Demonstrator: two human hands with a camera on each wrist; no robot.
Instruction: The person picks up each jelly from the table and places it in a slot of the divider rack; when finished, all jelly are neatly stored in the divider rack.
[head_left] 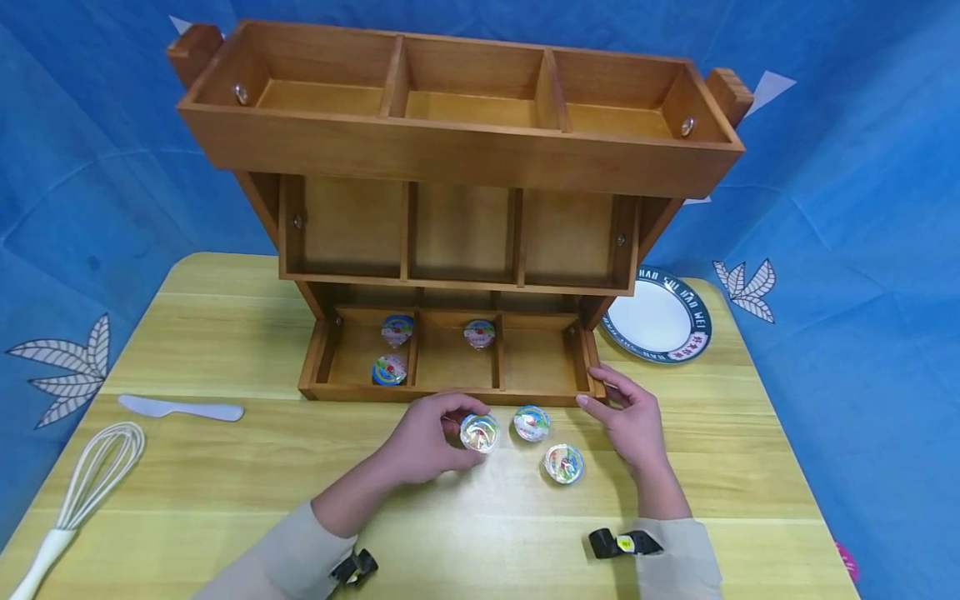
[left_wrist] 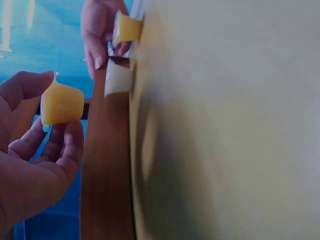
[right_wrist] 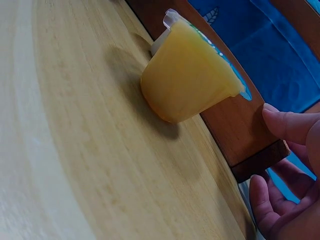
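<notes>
As the right hand [head_left: 633, 421] grips the wooden rack [head_left: 457, 150], the left hand [head_left: 426, 443] pinches a yellow jelly cup [head_left: 480, 434]: stowing, seemingly, which calls for clearing the front rim [head_left: 352, 393].

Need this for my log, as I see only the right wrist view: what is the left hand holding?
Observer: The left hand pinches a yellow cup.
Operator: Does the bottom tray hold anything?
Observer: Yes, two cups in its left compartment and one in the middle.
Operator: And beyond the right hand?
Observer: A plate with a dark rim, partly hidden by the wooden rack.
</notes>
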